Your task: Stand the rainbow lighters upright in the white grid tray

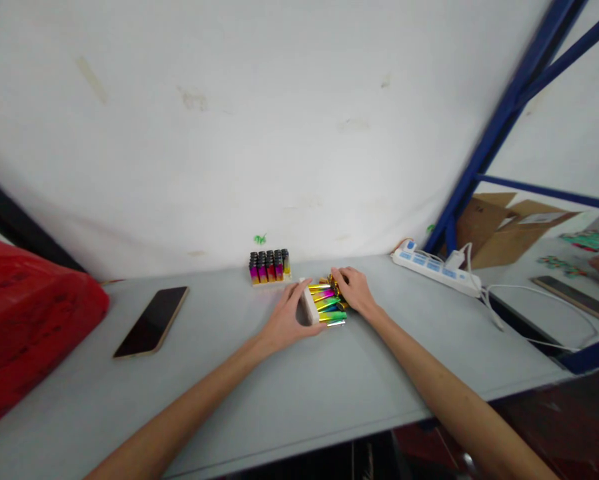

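- Currently, left hand (285, 323): grip pinching white holder (309, 305) from near and far ends, mid-table (364, 393).
- Shiny coloured tubes (328, 303): extending right from holder.
- Right hand (358, 291): fingers curled at tubes' right ends; pinch cannot be determined.
- Dark-capped lighters (270, 268): upright, far side.

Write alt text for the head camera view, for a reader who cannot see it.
The left hand grips a white holder of shiny multicoloured pieces lying sideways; the right hand is at their ends. Black-topped lighters stand upright behind; a phone lies to the left.
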{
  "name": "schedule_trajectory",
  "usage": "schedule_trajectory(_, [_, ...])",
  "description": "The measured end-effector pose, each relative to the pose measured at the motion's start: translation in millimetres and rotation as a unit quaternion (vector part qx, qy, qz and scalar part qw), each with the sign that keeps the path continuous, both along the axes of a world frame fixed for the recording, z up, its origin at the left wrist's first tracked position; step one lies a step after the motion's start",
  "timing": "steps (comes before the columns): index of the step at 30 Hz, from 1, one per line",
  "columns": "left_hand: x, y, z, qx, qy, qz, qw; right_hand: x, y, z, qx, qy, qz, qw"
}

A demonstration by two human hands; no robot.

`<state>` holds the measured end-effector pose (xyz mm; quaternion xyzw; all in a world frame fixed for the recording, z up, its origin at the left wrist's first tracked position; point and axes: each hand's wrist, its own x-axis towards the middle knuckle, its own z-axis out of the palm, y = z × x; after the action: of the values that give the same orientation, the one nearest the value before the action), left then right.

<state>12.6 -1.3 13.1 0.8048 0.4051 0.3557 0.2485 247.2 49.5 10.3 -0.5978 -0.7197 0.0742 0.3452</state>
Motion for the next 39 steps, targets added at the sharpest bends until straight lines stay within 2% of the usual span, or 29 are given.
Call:
schedule_trajectory(9, [31.1, 8.2, 1.3, -0.004, -0.007, -0.014, 1.0, 29.8, -8.5, -1.1, -0.023, -0.025, 0.0, 0.999])
schedule_trajectory(23, [33.9, 4.2, -1.5, 0.005, -0.024, -0.015, 1.0, 37.2, -12.4, 4.6, -0.032, -0.057, 0.028, 0.997])
schedule_trajectory(27, [35.7, 4.0, -6.5, 0.001, -0.029, -0.009, 1.0, 27.1, -22.4, 16.8, 0.027, -0.028, 0.042, 0.998])
schedule_trajectory(30, [38.9, 4.4, -10.8, 0.005, -0.025, 0.001, 1.0, 6.8, -32.8, 19.4, 0.049, -0.025, 0.102, 0.993])
schedule_trajectory(34, [41.6, 4.2, -11.2, 0.008, -0.023, 0.011, 1.0, -16.4, -40.0, 12.7, 0.028, -0.153, 0.172, 0.973])
schedule_trajectory(36, [39.7, 4.5, -9.2, -0.001, -0.019, 0.006, 1.0, -17.8, -40.4, 11.4, 0.016, -0.193, 0.155, 0.969])
schedule_trajectory(39, [33.3, 5.5, -5.3, -0.015, -0.013, -0.015, 1.0, -10.0, -40.7, 15.4, -0.002, -0.193, 0.112, 0.975])
